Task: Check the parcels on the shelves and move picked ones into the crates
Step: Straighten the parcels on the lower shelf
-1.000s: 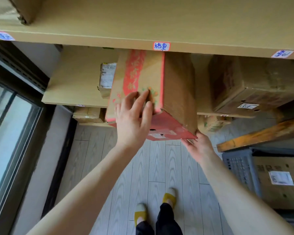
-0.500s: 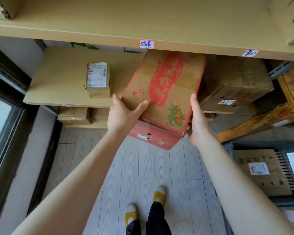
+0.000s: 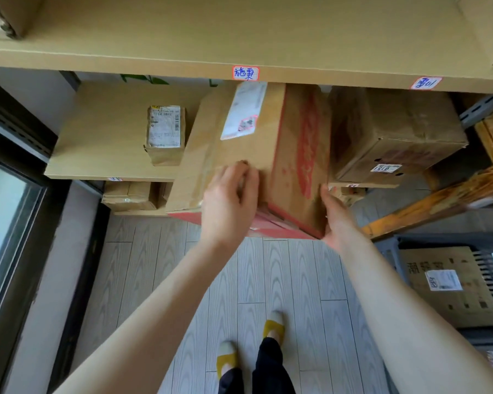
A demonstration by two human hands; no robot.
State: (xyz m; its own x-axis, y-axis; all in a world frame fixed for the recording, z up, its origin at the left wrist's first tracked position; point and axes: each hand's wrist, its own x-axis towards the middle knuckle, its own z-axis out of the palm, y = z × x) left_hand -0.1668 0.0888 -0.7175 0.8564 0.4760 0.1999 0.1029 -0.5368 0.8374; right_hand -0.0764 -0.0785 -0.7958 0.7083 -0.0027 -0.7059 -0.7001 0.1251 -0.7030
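A large cardboard box [image 3: 245, 155] with red print sticks out over the front edge of the middle shelf [image 3: 106, 155]. Its plain face with a white shipping label [image 3: 244, 109] faces up, and the red printed face [image 3: 308, 149] points right. My left hand [image 3: 228, 200] lies on the plain face near the front, fingers curled onto the cardboard. My right hand [image 3: 337, 217] cups the box's lower right corner, thumb up along the red side, fingers hidden beneath. A dark grey crate [image 3: 393, 251] stands on the floor at the right, holding a labelled parcel [image 3: 450, 285].
A small labelled parcel [image 3: 164, 132] stands left of the box. A brown box marked 0151 [image 3: 387, 137] sits right of it. More parcels [image 3: 128, 194] lie on the lower shelf. The upper shelf [image 3: 154, 58] overhangs. Wooden planks [image 3: 439, 200] slant at right; a window frame [image 3: 17, 194] is left.
The box has been rolled over: the red printed face that was up now points right, and the labelled plain face is up. My left hand moved from its left edge onto the top.
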